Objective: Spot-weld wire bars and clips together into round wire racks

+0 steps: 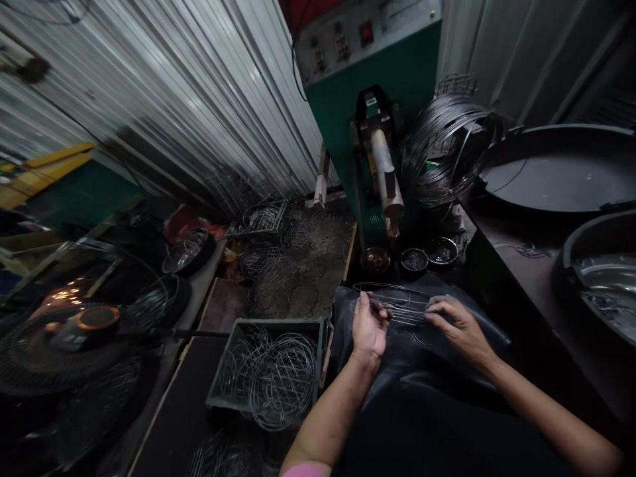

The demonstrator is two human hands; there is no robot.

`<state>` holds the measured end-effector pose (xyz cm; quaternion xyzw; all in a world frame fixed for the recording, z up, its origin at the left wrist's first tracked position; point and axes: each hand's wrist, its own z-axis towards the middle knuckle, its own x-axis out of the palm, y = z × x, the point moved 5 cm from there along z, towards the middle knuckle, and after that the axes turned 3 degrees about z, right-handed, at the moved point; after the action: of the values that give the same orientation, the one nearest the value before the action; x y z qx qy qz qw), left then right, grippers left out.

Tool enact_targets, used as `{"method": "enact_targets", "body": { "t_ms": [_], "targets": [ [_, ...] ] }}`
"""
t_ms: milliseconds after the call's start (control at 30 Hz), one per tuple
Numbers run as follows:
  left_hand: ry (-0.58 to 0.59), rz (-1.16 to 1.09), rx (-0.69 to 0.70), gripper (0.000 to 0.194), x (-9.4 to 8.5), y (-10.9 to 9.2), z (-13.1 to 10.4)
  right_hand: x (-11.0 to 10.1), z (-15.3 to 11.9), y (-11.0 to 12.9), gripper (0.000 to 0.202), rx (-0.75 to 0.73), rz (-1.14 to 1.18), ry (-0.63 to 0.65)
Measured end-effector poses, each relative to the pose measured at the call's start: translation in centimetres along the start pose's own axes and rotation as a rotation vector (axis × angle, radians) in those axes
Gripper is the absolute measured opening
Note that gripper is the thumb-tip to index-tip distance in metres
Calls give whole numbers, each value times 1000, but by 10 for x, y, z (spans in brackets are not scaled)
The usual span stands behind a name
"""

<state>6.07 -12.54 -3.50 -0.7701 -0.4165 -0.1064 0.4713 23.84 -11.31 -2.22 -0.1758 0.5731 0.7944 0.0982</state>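
Observation:
A round wire rack (pixel 405 311) spans the space between my two hands, above a dark apron (pixel 417 371) over the lap. My left hand (pixel 370 326) has its fingers curled round the rack's left edge. At the opposite edge, my right hand (pixel 458 324) pinches the rack between thumb and fingers. A small curved wire piece (pixel 415 338) shows just below the rack, on the apron. Beyond the hands stands a green machine (pixel 328 109) with a thick metal electrode arm (pixel 385 169) pointing down and toward me.
A green crate (pixel 223 384) of round wire racks stands left of my left arm. Small bowls (pixel 414 260) sit under the machine. A wire coil (pixel 447 149) and large dark pans (pixel 561 172) are at the right. Sparks (pixel 69 291) glow at far left.

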Motion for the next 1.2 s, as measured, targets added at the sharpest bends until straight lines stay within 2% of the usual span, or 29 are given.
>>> {"method": "enact_targets", "body": {
  "t_ms": [100, 233, 333, 400, 500, 567, 600, 667, 733, 800, 900, 1033, 1200],
  "targets": [
    [7, 17, 18, 32, -3, -4, 1, 0, 7, 4, 33, 54, 15, -9],
    [103, 117, 30, 34, -10, -10, -4, -2, 9, 1, 33, 93, 82, 59],
    [148, 318, 94, 38, -22, -16, -11, 1, 9, -2, 29, 102, 92, 130],
    [188, 530, 175, 43, -30, -21, -16, 1, 10, -2, 29, 106, 92, 136],
    [219, 948, 419, 47, -38, -34, -19, -3, 13, -2, 32, 112, 119, 118],
    [146, 1242, 805, 54, -35, -50, -20, -8, 14, -3, 34, 123, 139, 120],
    [173, 1372, 989, 59, -30, -53, -21, -12, 15, -5, 34, 136, 140, 119],
    [307, 1609, 1254, 68, -19, -49, -19, -20, 15, -11, 33, 168, 142, 98],
    [446, 1758, 1397, 71, -11, -41, -13, -26, 16, -20, 34, 202, 165, 72],
    [494, 1774, 1499, 70, -7, -38, -8, -30, 16, -30, 35, 235, 207, 47],
    [495, 1666, 1564, 63, -2, -36, -6, -33, 15, -42, 34, 278, 274, 26],
    [479, 1574, 1476, 47, 7, -36, -7, -35, 14, -40, 30, 271, 275, -36],
    [459, 1533, 1377, 38, 16, -43, -9, -39, 12, -16, 21, 67, 73, -235]
  ]
}}
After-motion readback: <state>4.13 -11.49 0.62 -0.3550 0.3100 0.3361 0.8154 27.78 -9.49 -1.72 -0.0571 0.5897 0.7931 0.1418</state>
